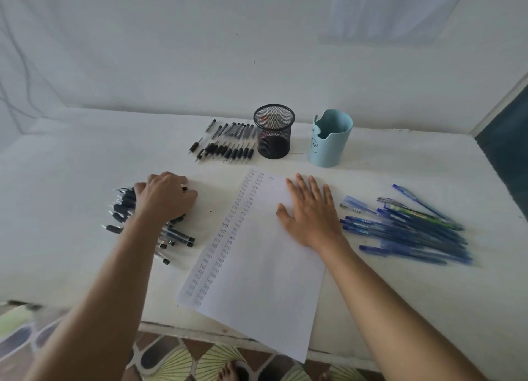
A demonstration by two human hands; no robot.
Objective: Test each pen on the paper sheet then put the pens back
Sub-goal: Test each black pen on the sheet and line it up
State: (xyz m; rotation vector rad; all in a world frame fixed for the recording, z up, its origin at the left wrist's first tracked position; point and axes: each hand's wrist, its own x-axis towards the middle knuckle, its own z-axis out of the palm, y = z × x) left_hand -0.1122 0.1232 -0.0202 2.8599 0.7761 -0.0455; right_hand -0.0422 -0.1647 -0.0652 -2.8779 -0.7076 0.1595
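Left hand (164,198) is curled down over the pile of black pens (124,202) at the left of the table (85,166), fingers closed on a pen or two. Right hand (310,218) is spread flat, holding nothing, pressing on the paper sheet (257,280) in the middle. The blue pens (408,232) lie loose just to its right. These pens should be light, stiff and smooth, so they'll probably roll and slide if nudged (the rubbery dark grip near the tip looks like the best spot to pinch). The paper is thin and its near corner hangs off the table edge, so it likely needs that flat palm while writing. Hard to tell: which pen the left fingers actually have, since the hand covers the middle of the pile. The columns of scribbles are too small to read, and I can't see if the mesh cup (274,132) or blue holder (328,140) has pens inside.
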